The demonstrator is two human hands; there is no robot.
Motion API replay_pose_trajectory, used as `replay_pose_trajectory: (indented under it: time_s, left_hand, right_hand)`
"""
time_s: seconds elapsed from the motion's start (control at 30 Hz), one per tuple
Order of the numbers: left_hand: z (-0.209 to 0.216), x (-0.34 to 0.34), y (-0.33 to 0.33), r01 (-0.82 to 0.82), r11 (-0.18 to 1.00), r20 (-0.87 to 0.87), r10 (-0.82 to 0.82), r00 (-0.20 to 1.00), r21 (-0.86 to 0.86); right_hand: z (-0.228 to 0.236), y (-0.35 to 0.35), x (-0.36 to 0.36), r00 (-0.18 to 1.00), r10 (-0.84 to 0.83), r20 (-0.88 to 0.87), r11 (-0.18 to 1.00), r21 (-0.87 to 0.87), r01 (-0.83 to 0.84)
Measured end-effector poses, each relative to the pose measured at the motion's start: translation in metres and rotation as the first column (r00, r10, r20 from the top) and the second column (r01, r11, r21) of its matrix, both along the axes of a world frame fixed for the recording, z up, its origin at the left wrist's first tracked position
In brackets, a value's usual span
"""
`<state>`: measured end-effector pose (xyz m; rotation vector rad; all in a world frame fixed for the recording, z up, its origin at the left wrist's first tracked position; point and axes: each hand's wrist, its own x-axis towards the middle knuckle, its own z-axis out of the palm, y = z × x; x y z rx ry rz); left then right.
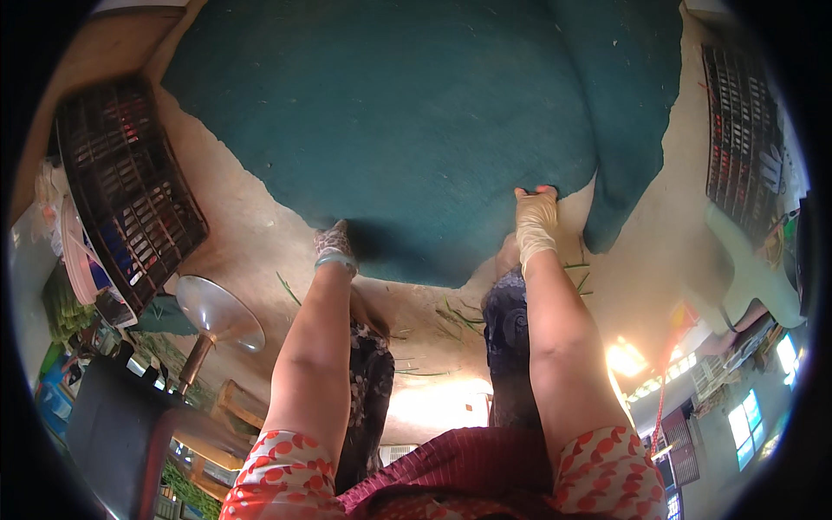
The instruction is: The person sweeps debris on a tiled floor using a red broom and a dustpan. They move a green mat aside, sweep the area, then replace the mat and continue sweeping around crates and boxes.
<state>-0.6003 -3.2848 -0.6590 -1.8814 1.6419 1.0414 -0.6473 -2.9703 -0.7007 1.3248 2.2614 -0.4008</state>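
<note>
A large dark green hide (390,139) with a ragged edge spreads over the floor in front of me, its right part folded or rippled. My left hand (333,238), in a patterned glove with a pale bangle at the wrist, is closed on the near edge at the left. My right hand (536,217), in a pale yellowish glove with bare fingertips, grips the near edge farther right. Its fingertips lie over the green surface. The left fingers are small and partly hidden in the view.
Dark plastic crates (130,182) lean at the left; another dark crate (738,130) stands at the right. Left of my arm are a metal dish-shaped lamp or stand (220,314) and a black seat (113,433). Green stalks (459,316) litter the pale floor (234,225).
</note>
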Motion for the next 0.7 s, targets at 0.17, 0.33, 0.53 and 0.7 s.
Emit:
replay_pose_trajectory:
  time_s: [0.17, 0.33, 0.53, 0.7]
  left_hand:
    - [-0.027, 0.016, -0.074, 0.306, 0.952, -0.307, -0.292, 0.906, -0.003]
    - [-0.048, 0.041, -0.236, 0.484, 0.861, -0.340, -0.507, 0.792, -0.157]
    - [-0.004, 0.011, -0.289, 0.610, 0.557, 0.410, -0.453, 0.792, -0.564]
    - [0.038, -0.008, -0.161, 0.872, 0.110, 0.289, -0.917, 0.274, -0.477]
  right_hand:
    - [0.009, -0.052, -0.004, 0.925, 0.378, -0.042, 0.891, -0.253, -0.376]
    - [0.029, -0.127, -0.001, 0.789, 0.603, -0.120, 0.617, -0.557, -0.556]
    - [0.066, -0.067, -0.009, 0.823, 0.521, -0.227, 0.590, -0.601, -0.539]
    - [0.092, 0.066, -0.016, 0.961, 0.025, -0.275, 0.784, -0.591, -0.190]
